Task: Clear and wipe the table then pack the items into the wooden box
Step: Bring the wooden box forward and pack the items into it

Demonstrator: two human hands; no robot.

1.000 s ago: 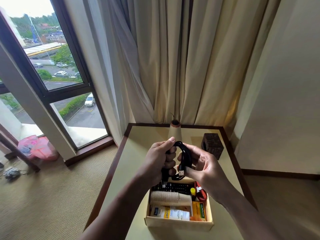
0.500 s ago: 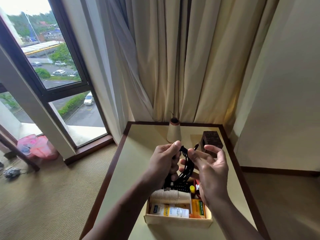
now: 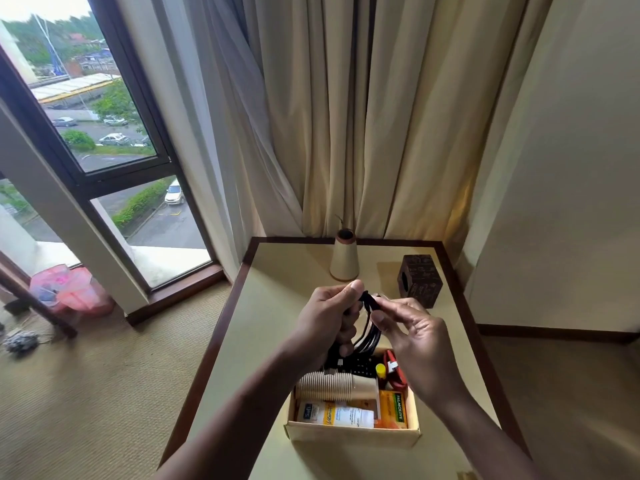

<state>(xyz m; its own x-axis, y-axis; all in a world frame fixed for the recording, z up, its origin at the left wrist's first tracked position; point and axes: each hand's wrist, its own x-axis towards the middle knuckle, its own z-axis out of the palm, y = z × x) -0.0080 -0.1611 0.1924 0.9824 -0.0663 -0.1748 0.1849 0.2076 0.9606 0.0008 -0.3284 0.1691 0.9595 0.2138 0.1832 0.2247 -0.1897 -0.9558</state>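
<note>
A bundle of black cable (image 3: pixel 370 336) hangs above the wooden box (image 3: pixel 353 434). My left hand (image 3: pixel 327 323) grips the bundle's upper part in a fist. My right hand (image 3: pixel 414 336) pinches the cable's top end between thumb and fingertips, close to the left thumb. The open box stands on the table (image 3: pixel 273 327) near its front. Inside lie a stack of paper cups (image 3: pixel 332 385), a black remote (image 3: pixel 362 368), a red cable (image 3: pixel 394 374), a small yellow-capped item (image 3: pixel 380 369), an orange soap carton (image 3: pixel 393 408) and a white-and-yellow carton (image 3: pixel 334 414).
A cream cone-shaped vase (image 3: pixel 344 258) and a dark carved box (image 3: pixel 419 279) stand at the back of the table. Curtains (image 3: pixel 346 116) hang behind; a wall is on the right. A window (image 3: pixel 97 133) and carpet lie to the left, with pink bags (image 3: pixel 67 292) on the floor.
My right hand went from wrapping the cable, opened briefly, and now pinches the cable's top end. The bundle has straightened and hangs lower toward the box. The view tilted down slightly.
</note>
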